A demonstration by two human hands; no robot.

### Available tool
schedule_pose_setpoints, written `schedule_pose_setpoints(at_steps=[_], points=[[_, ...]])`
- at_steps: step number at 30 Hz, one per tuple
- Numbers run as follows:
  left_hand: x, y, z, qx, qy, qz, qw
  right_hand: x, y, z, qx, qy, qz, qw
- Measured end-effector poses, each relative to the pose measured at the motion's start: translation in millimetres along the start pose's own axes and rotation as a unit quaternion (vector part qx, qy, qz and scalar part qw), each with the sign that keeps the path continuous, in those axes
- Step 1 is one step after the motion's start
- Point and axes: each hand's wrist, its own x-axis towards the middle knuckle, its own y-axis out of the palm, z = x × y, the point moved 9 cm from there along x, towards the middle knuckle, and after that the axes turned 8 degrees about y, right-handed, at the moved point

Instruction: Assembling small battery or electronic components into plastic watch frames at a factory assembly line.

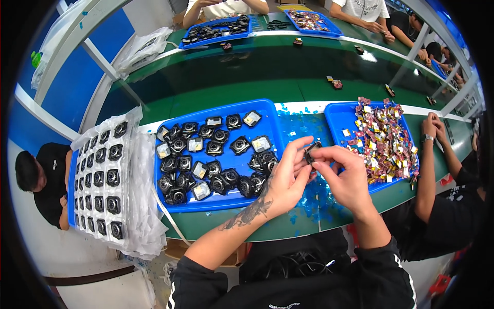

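Part (310, 153), small, dark, pinched by left hand (284, 186) and right hand (345, 174) fingertips, three o'clock of view centre.
We judge it light, stiff, maybe fragile; we'd hold its edges. From the hands, left blue tray (244, 164) at nine o'clock has black casings (240, 145), right blue tray (337, 121) at three has red-yellow pieces (383, 139); white trays (126, 154) farther at nine seat more casings.

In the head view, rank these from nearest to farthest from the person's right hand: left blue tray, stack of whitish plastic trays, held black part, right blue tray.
From the right hand:
1. Held black part: at the fingertips.
2. Right blue tray: just right.
3. Left blue tray: to the left.
4. Stack of whitish plastic trays: far left.
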Motion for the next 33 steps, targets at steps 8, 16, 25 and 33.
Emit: schedule_pose_setpoints(at_steps=[8, 16, 25, 33], points=[[3.3, 2.9, -1.4, 0.014, 0.045, 0.025, 0.999, -3.4, -6.9, 7.0, -0.008, -0.043, -0.056, 0.997], [1.4, 0.6, -1.4, 0.079, 0.063, 0.031, 0.994, -0.5, -2.8, 2.5, 0.01, -0.03, -0.045, 0.998], [0.2, 1.0, -1.3, 0.063, 0.054, 0.01, 0.996, 1.1, -1.1, -13.0, 0.07, 0.014, -0.035, 0.997], [-1.0, 2.1, -1.5, 0.103, 0.071, 0.026, 0.992, 2.1, -1.0, -11.8, 0.064, 0.004, -0.031, 0.997]])
